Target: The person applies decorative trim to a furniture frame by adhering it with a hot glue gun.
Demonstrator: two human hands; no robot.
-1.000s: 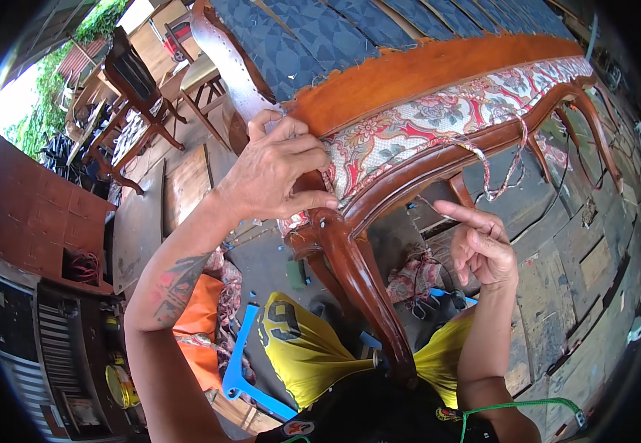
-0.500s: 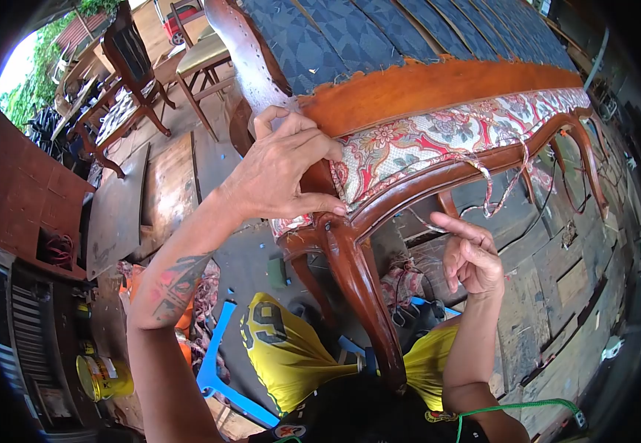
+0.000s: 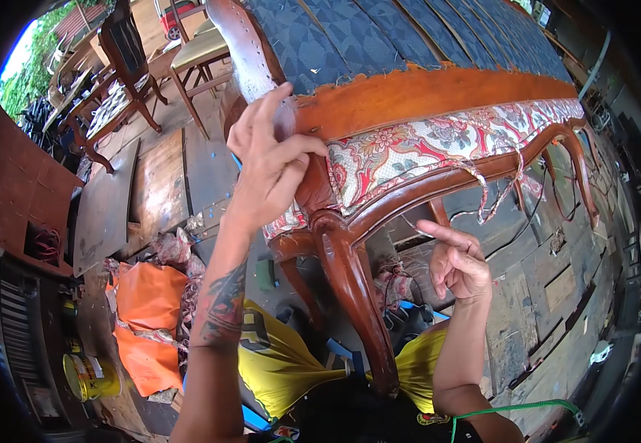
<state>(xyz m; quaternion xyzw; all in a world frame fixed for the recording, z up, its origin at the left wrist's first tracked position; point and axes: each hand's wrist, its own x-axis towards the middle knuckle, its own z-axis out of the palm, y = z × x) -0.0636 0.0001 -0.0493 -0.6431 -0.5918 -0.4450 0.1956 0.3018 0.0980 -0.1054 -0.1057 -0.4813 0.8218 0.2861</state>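
A carved wooden settee frame fills the middle, its seat edge wrapped in floral fabric (image 3: pixel 409 151) above a brown wooden rail (image 3: pixel 409 198). My left hand (image 3: pixel 265 159) is open at the near corner, fingers spread. One fingertip reaches the fabric's edge, and another lies by the whitish, pinholed back post (image 3: pixel 250 66). Below the rail, my right hand (image 3: pixel 459 262) is open and raised, index finger extended and the others loosely curled, with nothing visible in it. A floral piping cord (image 3: pixel 486 203) hangs from the rail, to the right of that hand. The curved front leg (image 3: pixel 353 295) stands between my knees.
Blue patterned upholstery with slits (image 3: pixel 379 37) covers the settee's upper part. Orange material (image 3: pixel 147 325) and fabric scraps lie on the floor at left, near a yellow bucket (image 3: pixel 91 376). Wooden chairs (image 3: pixel 124 74) stand behind. Loose boards (image 3: pixel 161 188) cover the floor.
My left hand has lifted off the corner above the leg and shifted left, its thumb leaving the wood and its fingers spreading. My right hand keeps nearly the same pose. The view has shifted slightly.
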